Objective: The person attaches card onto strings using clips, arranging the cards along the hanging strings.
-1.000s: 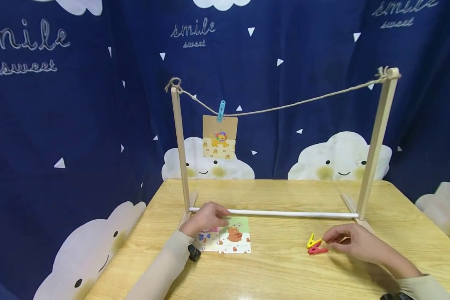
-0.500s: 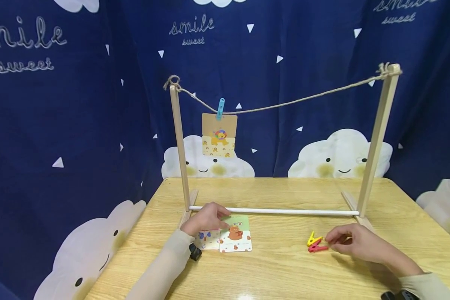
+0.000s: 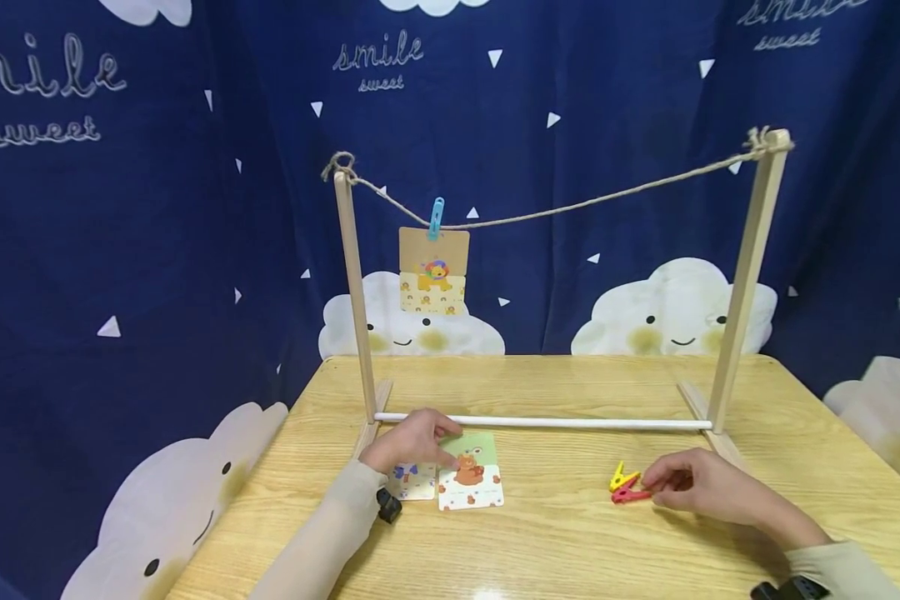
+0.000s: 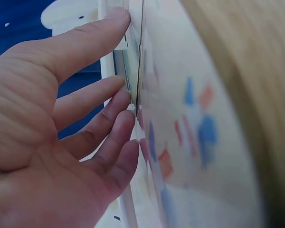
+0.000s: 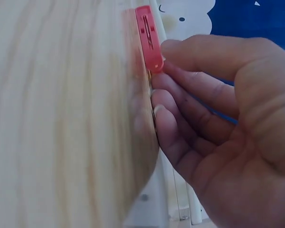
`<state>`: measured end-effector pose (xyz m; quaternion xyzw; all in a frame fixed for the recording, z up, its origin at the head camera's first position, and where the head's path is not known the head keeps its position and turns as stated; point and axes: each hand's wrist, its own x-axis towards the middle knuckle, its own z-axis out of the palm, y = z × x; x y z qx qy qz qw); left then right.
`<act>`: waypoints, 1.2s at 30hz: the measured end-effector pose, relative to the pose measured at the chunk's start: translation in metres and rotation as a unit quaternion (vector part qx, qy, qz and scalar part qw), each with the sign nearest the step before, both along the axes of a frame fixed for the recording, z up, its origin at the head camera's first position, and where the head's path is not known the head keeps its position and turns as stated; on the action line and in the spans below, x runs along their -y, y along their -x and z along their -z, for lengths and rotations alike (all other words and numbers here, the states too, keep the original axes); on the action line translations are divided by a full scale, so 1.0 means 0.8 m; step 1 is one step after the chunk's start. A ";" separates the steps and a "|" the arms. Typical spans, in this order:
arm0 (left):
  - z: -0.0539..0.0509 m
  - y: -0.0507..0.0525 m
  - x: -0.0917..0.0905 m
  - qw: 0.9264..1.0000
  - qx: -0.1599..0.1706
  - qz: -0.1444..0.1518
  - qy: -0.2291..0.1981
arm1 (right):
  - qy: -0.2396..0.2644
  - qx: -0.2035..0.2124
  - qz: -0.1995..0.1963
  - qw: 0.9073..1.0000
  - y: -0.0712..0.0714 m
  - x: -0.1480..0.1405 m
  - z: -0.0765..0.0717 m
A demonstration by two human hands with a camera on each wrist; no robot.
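Note:
My left hand [image 3: 412,440] lies over two picture cards on the table, fingers bent loosely and thumb apart from them. Its thumb touches the left side of the bear card [image 3: 482,493]; the other card [image 3: 420,486] is partly hidden under the hand. In the left wrist view the fingertips of the hand [image 4: 80,109] meet a card's edge. My right hand [image 3: 708,487] pinches the end of a red clip [image 3: 627,496], beside a yellow clip [image 3: 624,477]. In the right wrist view the thumb and forefinger of the hand [image 5: 218,104] are at the red clip's [image 5: 149,40] lower end.
Behind the hands stands a frame with wooden posts [image 3: 746,283] and a white bar [image 3: 570,423]. From its rope [image 3: 592,202] a blue clip [image 3: 436,218] holds a lion card [image 3: 433,271]. A dark blue curtain [image 3: 547,167] hangs behind the table [image 3: 540,533].
The bear card has turned slightly and stands a little apart from the other card. My right fingertips are slightly closer round the red clip's end. The head view has shifted a little.

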<state>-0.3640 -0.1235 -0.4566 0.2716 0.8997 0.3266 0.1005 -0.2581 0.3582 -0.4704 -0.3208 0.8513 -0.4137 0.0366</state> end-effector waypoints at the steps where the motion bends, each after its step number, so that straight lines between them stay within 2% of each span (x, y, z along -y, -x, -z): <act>1: 0.000 0.000 0.000 1.000 0.002 0.000 0.001 | -0.001 -0.002 0.002 1.000 0.000 0.001 0.000; 11: -0.001 -0.001 -0.003 1.000 0.003 0.020 0.007 | -0.020 0.009 0.027 0.999 -0.001 0.006 0.000; 28: 0.000 -0.001 -0.005 1.000 0.012 0.026 0.005 | -0.041 0.001 0.045 0.998 -0.001 0.013 0.000; 36: 0.000 -0.002 -0.005 1.000 0.020 0.024 0.002 | -0.038 0.022 0.057 0.997 -0.001 0.013 0.000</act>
